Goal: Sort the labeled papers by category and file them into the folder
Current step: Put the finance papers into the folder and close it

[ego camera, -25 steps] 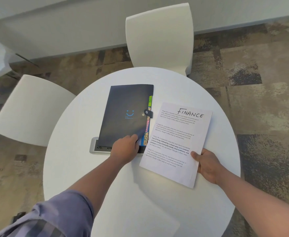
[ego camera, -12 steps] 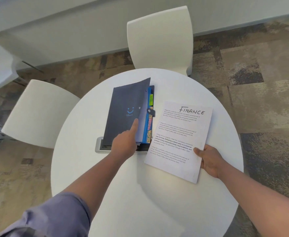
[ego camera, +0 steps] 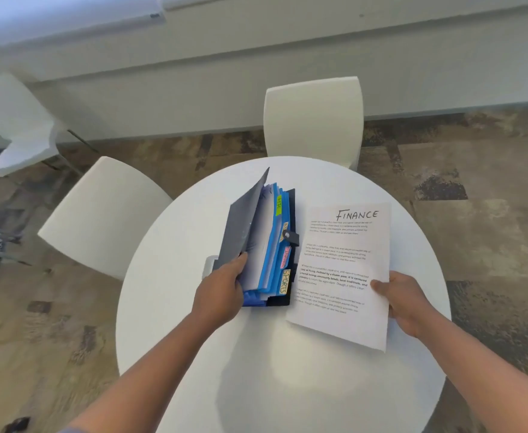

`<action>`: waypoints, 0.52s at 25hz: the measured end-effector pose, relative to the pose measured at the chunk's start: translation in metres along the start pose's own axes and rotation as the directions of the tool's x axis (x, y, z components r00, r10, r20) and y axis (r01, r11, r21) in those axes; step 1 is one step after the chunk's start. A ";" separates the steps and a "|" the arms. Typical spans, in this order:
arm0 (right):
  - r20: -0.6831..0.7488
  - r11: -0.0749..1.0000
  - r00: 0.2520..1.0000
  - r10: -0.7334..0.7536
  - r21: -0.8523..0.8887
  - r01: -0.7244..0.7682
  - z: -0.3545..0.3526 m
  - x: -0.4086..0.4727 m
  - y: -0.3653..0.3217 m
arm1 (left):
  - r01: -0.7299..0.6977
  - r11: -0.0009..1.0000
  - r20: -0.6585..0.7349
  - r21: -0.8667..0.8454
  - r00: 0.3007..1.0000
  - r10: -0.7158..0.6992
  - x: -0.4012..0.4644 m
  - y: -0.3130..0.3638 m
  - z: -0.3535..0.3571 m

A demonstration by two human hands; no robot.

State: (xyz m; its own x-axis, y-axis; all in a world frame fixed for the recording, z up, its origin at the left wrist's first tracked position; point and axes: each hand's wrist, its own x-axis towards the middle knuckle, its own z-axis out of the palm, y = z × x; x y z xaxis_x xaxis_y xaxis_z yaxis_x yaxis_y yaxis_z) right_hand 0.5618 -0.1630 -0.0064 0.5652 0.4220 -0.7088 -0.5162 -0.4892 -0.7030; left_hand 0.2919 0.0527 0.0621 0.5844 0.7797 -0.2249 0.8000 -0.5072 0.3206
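Observation:
A dark expanding folder lies in the middle of the round white table. Its front cover stands lifted, showing blue dividers with coloured tabs, one reading SPORTS. My left hand grips the lower edge of the raised cover, thumb on the inside. A white sheet headed FINANCE lies to the right of the folder. My right hand pinches that sheet at its right edge, thumb on top.
Two white chairs stand at the table, one behind it and one to the left. A small grey device peeks out from under the folder's left side. Patterned carpet surrounds the table.
My left hand has lifted the folder's cover from flat to nearly upright, exposing the dividers and tabs. The FINANCE sheet and my right hand have stayed in about the same place.

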 end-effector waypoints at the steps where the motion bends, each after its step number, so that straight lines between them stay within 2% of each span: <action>1: -0.004 0.998 0.999 -0.033 -0.046 0.032 0.005 -0.012 -0.007 | 0.025 0.998 -0.016 -0.062 1.000 -0.026 -0.012 -0.011 -0.001; 6: -0.038 0.954 0.984 -0.174 -0.252 0.159 0.049 -0.079 -0.030 | 0.058 0.918 -0.040 -0.393 0.996 -0.080 -0.082 -0.064 -0.001; 13: -0.056 0.913 0.963 -0.263 -0.338 0.230 0.115 -0.158 -0.020 | 0.030 0.836 0.007 -0.548 1.000 -0.031 -0.166 -0.122 -0.005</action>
State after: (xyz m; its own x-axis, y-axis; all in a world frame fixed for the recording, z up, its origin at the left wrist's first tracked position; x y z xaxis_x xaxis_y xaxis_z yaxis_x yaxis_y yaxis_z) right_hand 0.4082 -0.1321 0.1130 0.7161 0.4925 -0.4946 -0.1239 -0.6076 -0.7845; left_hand 0.0967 -0.0132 0.0653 0.5606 0.7921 -0.2414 0.6120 -0.1999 0.7652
